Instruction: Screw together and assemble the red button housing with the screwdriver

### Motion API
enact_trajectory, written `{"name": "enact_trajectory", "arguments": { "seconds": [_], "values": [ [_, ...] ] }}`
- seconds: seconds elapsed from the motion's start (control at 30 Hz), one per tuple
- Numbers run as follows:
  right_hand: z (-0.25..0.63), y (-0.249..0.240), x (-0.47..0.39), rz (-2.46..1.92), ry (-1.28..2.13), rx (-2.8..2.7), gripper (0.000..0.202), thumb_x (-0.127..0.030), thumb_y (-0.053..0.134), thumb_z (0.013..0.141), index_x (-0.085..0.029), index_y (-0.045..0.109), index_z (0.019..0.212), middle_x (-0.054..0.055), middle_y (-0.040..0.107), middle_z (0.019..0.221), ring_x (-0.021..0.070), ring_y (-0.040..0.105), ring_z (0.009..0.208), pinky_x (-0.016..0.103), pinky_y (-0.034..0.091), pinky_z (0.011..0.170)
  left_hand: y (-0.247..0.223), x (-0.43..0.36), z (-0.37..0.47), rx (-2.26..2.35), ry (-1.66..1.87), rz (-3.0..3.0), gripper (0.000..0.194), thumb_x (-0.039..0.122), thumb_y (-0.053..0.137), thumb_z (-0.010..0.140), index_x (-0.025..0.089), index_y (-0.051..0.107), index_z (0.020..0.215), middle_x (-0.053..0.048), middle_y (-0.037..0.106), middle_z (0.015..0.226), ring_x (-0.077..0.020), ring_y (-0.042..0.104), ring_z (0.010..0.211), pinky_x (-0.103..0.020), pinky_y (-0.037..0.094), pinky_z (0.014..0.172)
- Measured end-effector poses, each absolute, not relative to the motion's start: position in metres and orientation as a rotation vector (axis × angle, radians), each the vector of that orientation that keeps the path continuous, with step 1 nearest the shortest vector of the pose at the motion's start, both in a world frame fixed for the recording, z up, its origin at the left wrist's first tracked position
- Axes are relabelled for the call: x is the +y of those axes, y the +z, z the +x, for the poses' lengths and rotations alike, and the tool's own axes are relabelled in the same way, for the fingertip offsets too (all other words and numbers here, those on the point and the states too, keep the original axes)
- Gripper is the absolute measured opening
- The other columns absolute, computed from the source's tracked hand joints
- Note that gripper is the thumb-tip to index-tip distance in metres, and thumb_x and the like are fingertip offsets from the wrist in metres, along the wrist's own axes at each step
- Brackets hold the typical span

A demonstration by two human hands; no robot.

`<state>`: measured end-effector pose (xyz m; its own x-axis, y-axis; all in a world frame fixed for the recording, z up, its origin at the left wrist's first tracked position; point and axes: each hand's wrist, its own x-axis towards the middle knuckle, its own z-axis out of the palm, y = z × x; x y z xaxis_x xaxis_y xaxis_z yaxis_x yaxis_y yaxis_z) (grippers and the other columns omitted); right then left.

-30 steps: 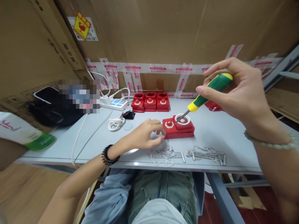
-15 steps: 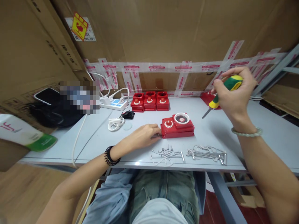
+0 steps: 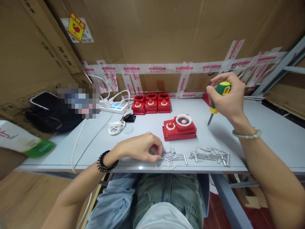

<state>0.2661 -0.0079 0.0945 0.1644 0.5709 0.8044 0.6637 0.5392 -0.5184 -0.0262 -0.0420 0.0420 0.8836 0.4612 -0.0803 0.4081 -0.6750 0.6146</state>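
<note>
Screwdriver point(image 3: 213, 110): green-and-yellow handle, looks like moulded plastic; bare metal shaft angled down, tip apart from the housing.
Right hand point(image 3: 232, 100): grip wrapped around the screwdriver handle, thumb along it, just right of the housing; probably held aside to leave room over the work.
Left hand point(image 3: 143, 147): grip curled at the left end of the screw pile; can't tell if a screw is pinched, fingertips partly hide it.
Red housing point(image 3: 179, 132): flat on the counter point(image 3: 269, 127), between the hands and beyond the screws. Glossy, plastic-looking; small red dome in a white ring on the left, round dark face with white rim on the right. Upper part looks slightly skewed on its base.
Screws point(image 3: 170, 156): loose shiny metal pile near the front edge, likely there for easy reach.
Metal rods point(image 3: 212, 156): longer, slim, lying together with pale cord, right of the screws; probably kept separate by type.
Red units point(image 3: 151, 108): three side by side at the back, similar shape, round recesses without white rims.
</note>
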Motion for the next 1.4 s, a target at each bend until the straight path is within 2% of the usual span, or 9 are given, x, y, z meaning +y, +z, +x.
{"name": "enact_trajectory", "arguments": {
  "seconds": [0.23, 0.37, 0.5, 0.67, 0.8, 0.93, 1.13, 1.27, 1.4],
  "values": [
    [0.267, 0.092, -0.009, -1.120, 0.039, -1.513, 0.016, -0.028, 0.068, 0.080, -0.024, 0.058, 0.092, -0.002, 0.057, 0.068, 0.0132, 0.052, 0.046, 0.032, 0.038, 0.049, 0.037, -0.038, -0.027, 0.663, 0.268, 2.529, 0.007, 0.018, 0.063, 0.080, 0.016, 0.064, 0.087, -0.002, 0.065, 0.084, -0.0136, 0.058, 0.075, -0.025, 0.046, 0.072],
    [0.273, 0.096, -0.015, -1.250, 0.197, -1.900, 0.027, -0.039, 0.073, 0.075, -0.024, 0.066, 0.095, 0.003, 0.068, 0.082, 0.0186, 0.063, 0.069, 0.035, 0.049, 0.066, 0.036, -0.032, -0.018, 0.710, 0.701, 2.599, 0.015, 0.026, 0.057, 0.089, 0.018, 0.058, 0.102, -0.006, 0.061, 0.102, -0.0186, 0.057, 0.097, -0.033, 0.047, 0.090],
    [0.279, 0.091, -0.016, -1.341, 0.487, -2.335, 0.067, -0.052, 0.081, 0.059, -0.028, 0.064, 0.119, 0.005, 0.068, 0.121, 0.0293, 0.062, 0.112, 0.045, 0.048, 0.098, 0.033, -0.020, 0.007, 0.814, 0.854, 2.618, 0.040, 0.039, 0.060, 0.090, 0.017, 0.050, 0.122, -0.012, 0.057, 0.122, -0.0246, 0.054, 0.115, -0.043, 0.043, 0.102],
    [0.276, 0.073, -0.009, -1.339, 0.583, -2.469, 0.099, -0.053, 0.084, 0.051, -0.025, 0.050, 0.140, 0.009, 0.057, 0.139, 0.0331, 0.055, 0.124, 0.047, 0.043, 0.106, 0.020, -0.006, 0.034, 0.885, 0.777, 2.642, 0.084, 0.056, 0.071, 0.075, 0.018, 0.034, 0.140, -0.019, 0.047, 0.141, -0.0355, 0.049, 0.126, -0.055, 0.041, 0.103],
    [0.274, 0.068, -0.004, -1.301, 0.559, -2.507, 0.078, -0.051, 0.082, 0.056, -0.023, 0.061, 0.126, 0.008, 0.066, 0.125, 0.0306, 0.062, 0.111, 0.044, 0.049, 0.096, 0.011, -0.005, 0.034, 0.881, 0.749, 2.605, 0.078, 0.052, 0.067, 0.080, 0.019, 0.030, 0.141, -0.018, 0.055, 0.134, -0.0333, 0.058, 0.117, -0.054, 0.042, 0.100],
    [0.277, 0.078, -0.007, -1.342, 0.544, -2.427, 0.065, -0.053, 0.081, 0.057, -0.024, 0.066, 0.113, 0.004, 0.071, 0.111, 0.0280, 0.066, 0.099, 0.042, 0.051, 0.089, 0.016, -0.009, 0.024, 0.867, 0.928, 2.599, 0.076, 0.054, 0.064, 0.081, 0.019, 0.031, 0.140, -0.018, 0.047, 0.142, -0.0336, 0.048, 0.129, -0.055, 0.036, 0.106],
    [0.287, 0.101, -0.018, -1.380, 0.458, -2.087, 0.057, -0.051, 0.081, 0.059, -0.025, 0.067, 0.108, 0.004, 0.071, 0.109, 0.0272, 0.065, 0.096, 0.041, 0.053, 0.081, 0.029, -0.010, 0.019, 0.838, 1.572, 2.501, 0.033, 0.040, 0.055, 0.086, 0.021, 0.048, 0.112, -0.011, 0.056, 0.112, -0.0250, 0.053, 0.109, -0.045, 0.044, 0.097],
    [0.289, 0.104, -0.020, -1.426, 0.589, -1.789, 0.045, -0.046, 0.081, 0.061, -0.025, 0.066, 0.099, -0.001, 0.062, 0.073, 0.0131, 0.050, 0.053, 0.029, 0.040, 0.045, 0.027, -0.008, 0.035, 0.755, 1.159, 2.660, 0.037, 0.041, 0.058, 0.090, 0.020, 0.052, 0.120, -0.012, 0.054, 0.123, -0.0248, 0.052, 0.116, -0.044, 0.043, 0.101],
    [0.289, 0.100, -0.018, -1.454, 0.621, -1.716, 0.043, -0.043, 0.082, 0.061, -0.025, 0.065, 0.096, -0.003, 0.055, 0.065, 0.0100, 0.042, 0.047, 0.027, 0.034, 0.041, 0.023, -0.004, 0.054, 0.781, 0.783, 2.729, 0.050, 0.045, 0.051, 0.096, 0.019, 0.044, 0.138, -0.013, 0.059, 0.129, -0.0255, 0.056, 0.115, -0.044, 0.043, 0.100]
  ]
}}
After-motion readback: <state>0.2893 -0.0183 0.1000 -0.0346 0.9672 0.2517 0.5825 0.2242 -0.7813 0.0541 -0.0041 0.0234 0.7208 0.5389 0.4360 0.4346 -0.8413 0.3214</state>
